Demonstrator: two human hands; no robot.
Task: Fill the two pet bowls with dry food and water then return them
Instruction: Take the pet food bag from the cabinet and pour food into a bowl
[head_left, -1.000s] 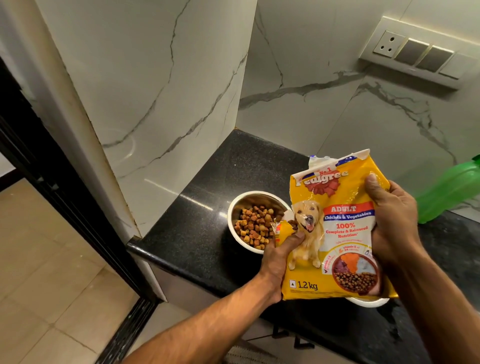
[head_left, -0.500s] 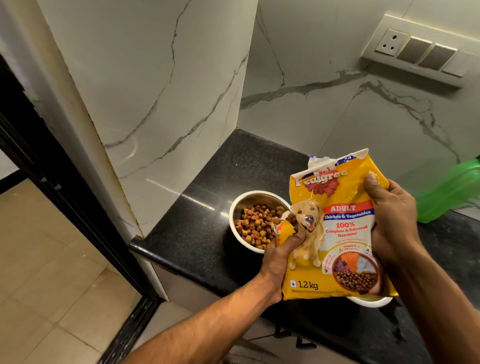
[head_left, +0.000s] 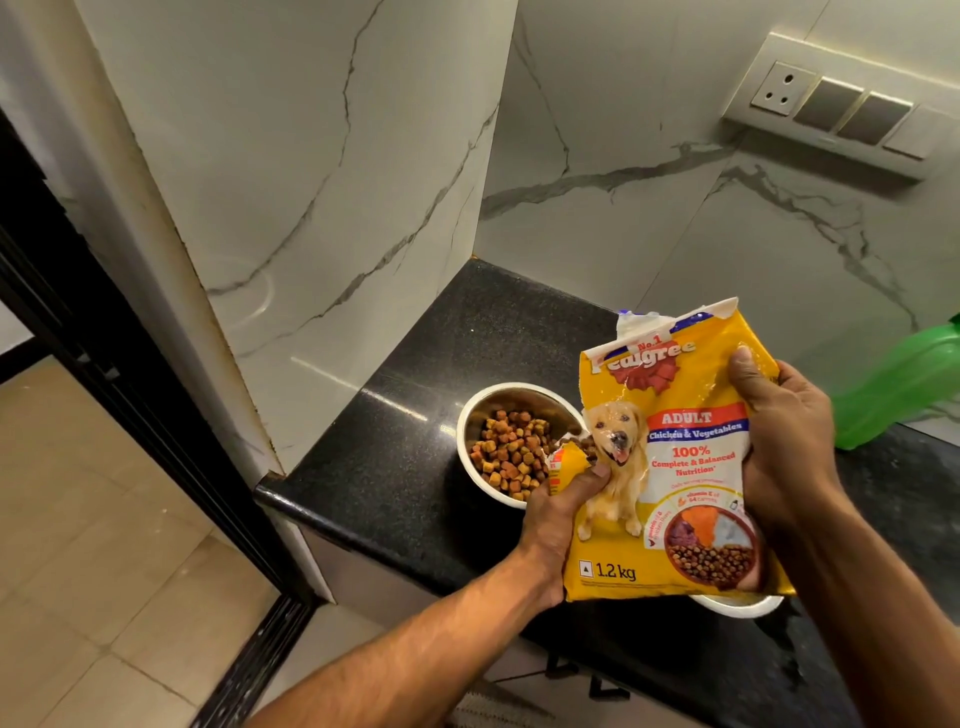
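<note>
A person's two bare forearms reach in from the near edge toward a black speckled stone countertop (head_left: 395, 467) set in a corner of white marble-veined wall. Between the hands is a yellow plastic bag of dry dog food (head_left: 670, 467), printed with a golden dog and "1.2 kg", held upright with its torn top toward the far wall. The left hand (head_left: 558, 514) is clamped on the bag's left edge, thumb pressing on the front. The right hand (head_left: 784, 441) is closed around the upper right edge, thumb laid over the front near the top.

Just left of the bag, on the countertop, stands a round steel pet bowl (head_left: 498, 400) holding brown and orange kibble (head_left: 511, 452); the bag's left edge overlaps its right rim. Under the bag's near bottom edge, the curved white rim of a second bowl (head_left: 737, 608) peeks out; its contents are hidden, so I cannot tell whether it holds anything.

At the far right, a translucent green plastic bottle (head_left: 904, 389) lies tilted near the wall. High on the right wall is a beige socket and switch panel (head_left: 841, 106). Beige floor tiles (head_left: 78, 545) fill the near left.
</note>
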